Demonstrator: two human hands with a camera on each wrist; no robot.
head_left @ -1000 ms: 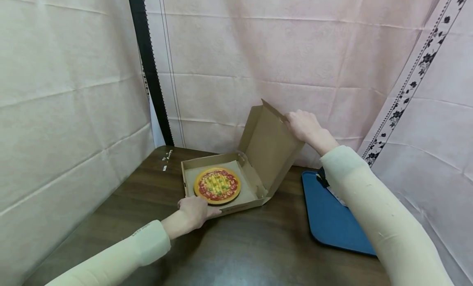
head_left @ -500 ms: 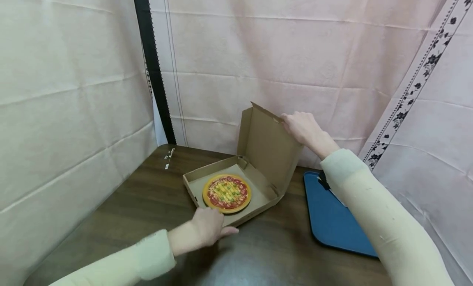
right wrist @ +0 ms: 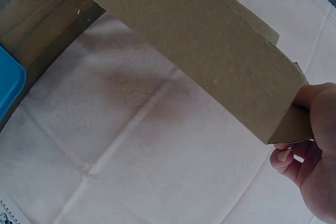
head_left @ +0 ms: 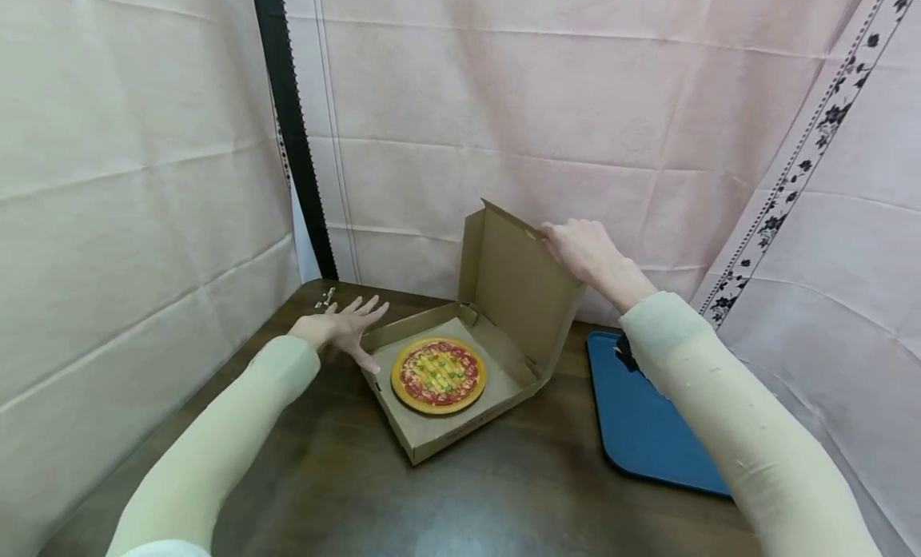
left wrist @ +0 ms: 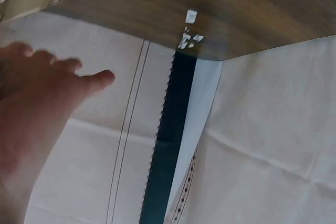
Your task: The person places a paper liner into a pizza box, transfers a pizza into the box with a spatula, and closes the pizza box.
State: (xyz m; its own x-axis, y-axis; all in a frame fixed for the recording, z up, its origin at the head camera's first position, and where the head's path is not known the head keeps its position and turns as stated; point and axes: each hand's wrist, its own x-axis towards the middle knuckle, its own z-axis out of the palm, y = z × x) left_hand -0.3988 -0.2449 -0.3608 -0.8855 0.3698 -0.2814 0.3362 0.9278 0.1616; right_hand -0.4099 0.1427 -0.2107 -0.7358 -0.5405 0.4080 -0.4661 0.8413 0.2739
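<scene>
A cardboard pizza box (head_left: 460, 439) stands on the table with its lid (head_left: 518, 277) raised. Inside the tray part lies a round pizza (head_left: 439, 375) with red, yellow and green topping. My right hand (head_left: 586, 252) grips the lid's upper right edge; in the right wrist view the fingers curl round a corner of the cardboard (right wrist: 210, 51). My left hand (head_left: 338, 329) has its fingers spread beside the box's left back corner, thumb over the left wall. The left wrist view shows this hand (left wrist: 42, 87) with nothing in it.
A blue tray (head_left: 647, 437) lies at the right, partly under my right sleeve, with a dark object (head_left: 626, 353) at its back edge. White scraps (head_left: 325, 298) stick to the table's far left corner. Cloth curtains (head_left: 576, 101) hang behind and at both sides.
The box turned and shifted a little right and toward me, its lid still held by my right hand. My left hand left the front edge and moved to the back left, fingers spreading.
</scene>
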